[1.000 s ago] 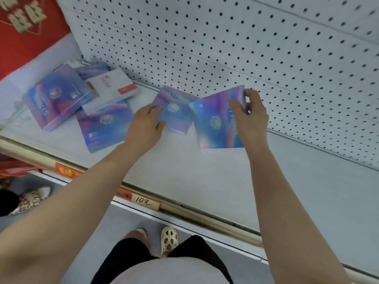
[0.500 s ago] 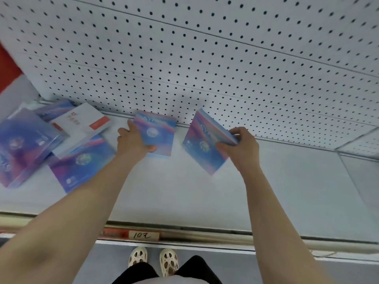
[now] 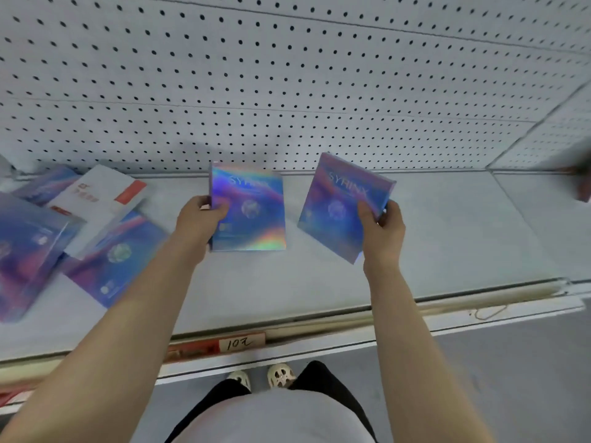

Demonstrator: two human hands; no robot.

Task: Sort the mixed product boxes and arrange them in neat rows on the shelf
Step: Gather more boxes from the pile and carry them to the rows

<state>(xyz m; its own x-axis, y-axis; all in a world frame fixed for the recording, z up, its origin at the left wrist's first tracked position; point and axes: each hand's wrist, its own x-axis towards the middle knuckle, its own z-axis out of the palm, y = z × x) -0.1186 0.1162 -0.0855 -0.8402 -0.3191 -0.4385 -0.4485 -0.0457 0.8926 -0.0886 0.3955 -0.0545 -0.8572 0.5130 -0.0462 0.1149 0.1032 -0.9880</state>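
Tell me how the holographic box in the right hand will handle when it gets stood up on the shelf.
Probably light: the right hand holds the holographic box by one corner. Likely stiff, since its edges look straight under that grip. Its glossy foil may be slippery, and being thin, it could tip if stood on edge on the shelf.

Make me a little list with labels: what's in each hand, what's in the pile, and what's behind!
left hand: grips a shiny blue box by its left edge
right hand: grips a tilted blue box by its right side
pile at left: blurry blue boxes with a white and red box on top
behind: white pegboard
shelf edge: price tag
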